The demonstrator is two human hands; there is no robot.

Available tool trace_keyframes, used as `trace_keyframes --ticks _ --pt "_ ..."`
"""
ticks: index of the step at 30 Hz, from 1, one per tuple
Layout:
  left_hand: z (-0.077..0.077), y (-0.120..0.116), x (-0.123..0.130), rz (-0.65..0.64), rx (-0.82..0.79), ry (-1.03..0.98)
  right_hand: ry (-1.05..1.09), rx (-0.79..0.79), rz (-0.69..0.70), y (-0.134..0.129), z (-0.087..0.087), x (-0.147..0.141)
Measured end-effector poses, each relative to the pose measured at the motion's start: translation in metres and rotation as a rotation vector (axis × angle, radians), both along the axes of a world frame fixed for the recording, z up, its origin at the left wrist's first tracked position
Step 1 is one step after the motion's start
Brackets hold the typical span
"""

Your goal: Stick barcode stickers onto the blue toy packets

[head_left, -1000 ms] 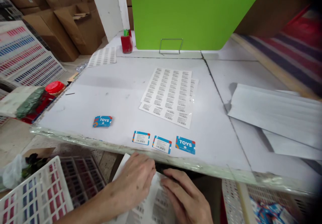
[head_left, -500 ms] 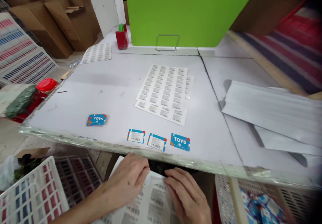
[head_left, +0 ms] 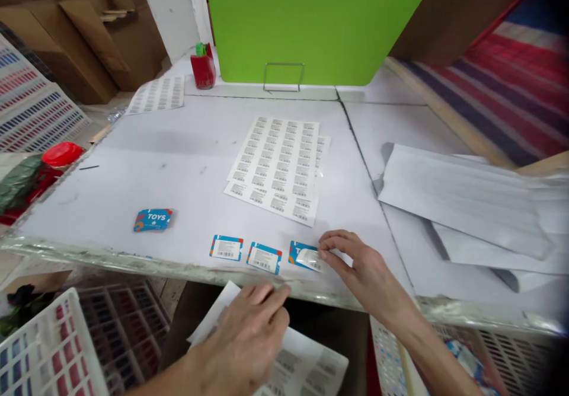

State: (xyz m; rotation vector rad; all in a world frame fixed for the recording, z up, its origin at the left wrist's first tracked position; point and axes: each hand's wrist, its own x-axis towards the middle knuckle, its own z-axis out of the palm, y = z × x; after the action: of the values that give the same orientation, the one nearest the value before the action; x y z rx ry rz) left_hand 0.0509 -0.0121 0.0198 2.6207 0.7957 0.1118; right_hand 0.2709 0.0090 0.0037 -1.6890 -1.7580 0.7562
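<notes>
My right hand pinches the right end of a white barcode sticker. That sticker lies partly over the rightmost blue "TOYS" card by the table's front edge. To its left are two blue cards, a middle one and a left one, each bearing a white barcode label. Below the table edge, my left hand has its fingers curled over a sheet of barcode labels and grips it; the fingertips are partly hidden. A small pile of "TOYS" cards sits further left.
More barcode label sheets lie mid-table, another sheet at the back left. A red holder stands beside a green panel. White paper bags cover the right side. Plastic baskets stand below the table edge.
My right hand has moved from the label sheet up to the rightmost card, carrying a barcode sticker that now partly covers it. My left hand stays at the sheet, shifted slightly right and down.
</notes>
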Motion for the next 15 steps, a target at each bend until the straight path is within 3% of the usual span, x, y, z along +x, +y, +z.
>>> trace_keyframes --ticks 6,15 --pt "-0.006 0.000 0.009 -0.006 0.048 0.012 -0.026 -0.076 0.109 0.013 0.000 -0.003" --pt "-0.008 0.005 0.017 -0.026 0.025 0.024 -0.032 -0.088 0.105 0.014 -0.006 0.000"
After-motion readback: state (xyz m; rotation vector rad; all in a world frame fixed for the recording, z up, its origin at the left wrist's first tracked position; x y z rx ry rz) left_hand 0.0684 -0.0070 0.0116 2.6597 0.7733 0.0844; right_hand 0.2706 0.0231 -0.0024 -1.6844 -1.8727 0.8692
